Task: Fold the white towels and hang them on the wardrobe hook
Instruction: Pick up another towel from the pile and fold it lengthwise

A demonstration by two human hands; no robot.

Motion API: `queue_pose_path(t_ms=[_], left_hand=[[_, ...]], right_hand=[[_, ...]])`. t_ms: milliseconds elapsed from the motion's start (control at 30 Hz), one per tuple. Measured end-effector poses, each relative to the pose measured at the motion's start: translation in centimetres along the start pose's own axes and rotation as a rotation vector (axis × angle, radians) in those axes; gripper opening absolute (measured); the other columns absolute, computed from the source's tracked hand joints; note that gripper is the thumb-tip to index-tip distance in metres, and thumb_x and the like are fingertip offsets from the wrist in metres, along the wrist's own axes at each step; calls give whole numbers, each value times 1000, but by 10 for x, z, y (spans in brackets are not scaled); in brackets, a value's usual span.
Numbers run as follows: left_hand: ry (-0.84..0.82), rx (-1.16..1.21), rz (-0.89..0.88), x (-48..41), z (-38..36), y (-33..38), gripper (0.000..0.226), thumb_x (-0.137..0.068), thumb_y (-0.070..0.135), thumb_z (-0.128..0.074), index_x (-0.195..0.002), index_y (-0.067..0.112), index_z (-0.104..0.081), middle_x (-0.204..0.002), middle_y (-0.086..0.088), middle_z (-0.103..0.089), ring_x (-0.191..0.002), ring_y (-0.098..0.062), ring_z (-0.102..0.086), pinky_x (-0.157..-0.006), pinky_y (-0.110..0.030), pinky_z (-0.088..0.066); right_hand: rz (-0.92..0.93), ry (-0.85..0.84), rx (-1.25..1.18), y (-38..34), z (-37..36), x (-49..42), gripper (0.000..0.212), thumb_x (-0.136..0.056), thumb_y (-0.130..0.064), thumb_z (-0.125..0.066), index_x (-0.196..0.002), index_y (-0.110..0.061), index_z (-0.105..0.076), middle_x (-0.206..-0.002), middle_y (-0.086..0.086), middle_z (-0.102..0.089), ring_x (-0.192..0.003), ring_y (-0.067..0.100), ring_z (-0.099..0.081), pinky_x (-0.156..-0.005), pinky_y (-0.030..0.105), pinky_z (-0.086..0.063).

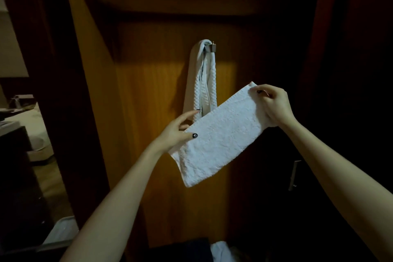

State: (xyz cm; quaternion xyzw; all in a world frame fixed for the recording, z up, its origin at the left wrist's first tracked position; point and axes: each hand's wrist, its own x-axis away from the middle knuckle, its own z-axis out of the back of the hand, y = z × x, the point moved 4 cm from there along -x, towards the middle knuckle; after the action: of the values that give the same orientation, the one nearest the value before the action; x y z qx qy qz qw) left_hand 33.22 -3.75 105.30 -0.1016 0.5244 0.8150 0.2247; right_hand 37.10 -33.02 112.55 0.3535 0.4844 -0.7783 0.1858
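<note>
A folded white towel (pixel 219 136) hangs in the air in front of the wooden wardrobe door (pixel 153 95), slanting from upper right to lower left. My right hand (pixel 273 105) pinches its upper right corner. My left hand (pixel 177 128) holds its left edge, thumb on the front and fingers behind. Above and behind it, another white towel (pixel 202 78) with a braided texture hangs folded over the metal hook (pixel 211 47) on the door.
More white cloth (pixel 221 251) lies at the bottom edge below my arms. A metal handle (pixel 294 174) sits on the dark panel at the right. At the left is a dim room with a bed (pixel 32 127) and a pale bin (pixel 61 232).
</note>
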Motion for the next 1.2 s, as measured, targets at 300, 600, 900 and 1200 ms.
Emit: queue_pose_path(t_ms=[300,600,900,1200], left_hand=[[-182,-203,99,-4,9,7,32,-86,0,-65,-94,29,-75,-82,13,-66,-64,6,-55,-68,-8,-45],[79,-267,38,-20,21,11,41,-81,0,-71,-116,21,-65,-112,6,-53,-96,-3,-52,-72,-14,-49],[428,-106,-38,-25,42,7,21,-87,2,-65,-100,18,-66,-111,1,-56,-108,-18,-54,-75,-24,-48],[357,245,-26,-24,51,10,68,-83,-3,-65,-130,44,-49,-130,21,-50,-113,-1,-55,-72,-19,-53]], right_hand=[[-137,133,-110,32,25,-1,35,-90,-9,-48,-87,-34,-72,-93,-25,-67,-95,-6,-61,-81,10,-47],[-177,-4,-193,52,28,-9,33,-95,-14,-49,-93,-38,-71,-121,-19,-59,-113,-1,-53,-89,17,-43],[-171,-345,-108,62,29,-8,66,-87,-7,-66,-145,-25,-40,-127,-7,-41,-108,11,-50,-86,28,-49],[-164,-258,-418,69,36,-12,60,-87,7,-60,-130,-35,-55,-123,-4,-64,-103,11,-67,-75,20,-55]])
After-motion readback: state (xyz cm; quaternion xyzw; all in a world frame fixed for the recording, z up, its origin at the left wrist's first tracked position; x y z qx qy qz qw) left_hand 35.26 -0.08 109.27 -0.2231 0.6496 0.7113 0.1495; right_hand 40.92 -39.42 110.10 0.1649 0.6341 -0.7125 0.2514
